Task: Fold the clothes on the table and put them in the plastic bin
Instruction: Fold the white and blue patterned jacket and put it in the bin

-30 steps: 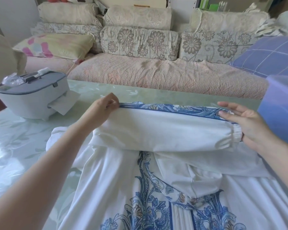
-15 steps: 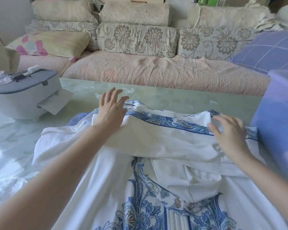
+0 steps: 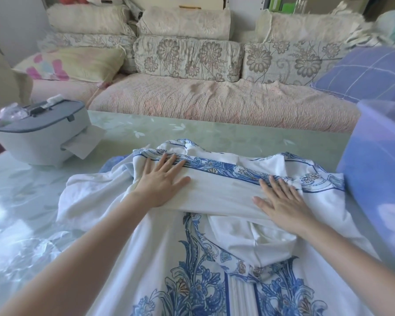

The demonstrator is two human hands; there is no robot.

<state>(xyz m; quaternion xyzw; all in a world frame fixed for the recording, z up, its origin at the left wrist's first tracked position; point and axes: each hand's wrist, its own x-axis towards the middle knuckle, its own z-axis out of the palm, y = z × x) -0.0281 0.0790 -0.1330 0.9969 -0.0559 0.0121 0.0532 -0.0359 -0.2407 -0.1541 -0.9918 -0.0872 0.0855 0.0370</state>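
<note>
The white garment with blue floral print [image 3: 214, 258] lies spread on the glass-topped table [image 3: 32, 224], with its patterned length running toward the person. Its far end is doubled back into a folded band [image 3: 221, 192] that lies crosswise, edged by a blue border strip.

Both hands lie flat on that band, holding nothing. The left hand [image 3: 160, 181] presses its left end with fingers straight and spread, the tips on the border. The right hand [image 3: 281, 201] presses its right part, also with fingers extended. Set near the two ends, the palms likely pin the layers so the fold sets without sliding and the cloth between them smooths out. Loose white cloth bunches beyond the left hand, so that side looks unfinished.

The translucent purple plastic bin [image 3: 379, 179] stands on the table just beside the garment's right edge, and whether they touch cannot be told. It is probably kept there so the finished bundle has only a short way to go. A grey tissue box [image 3: 37, 137] sits apart at the far left, and a sofa [image 3: 214, 103] runs behind the table.
</note>
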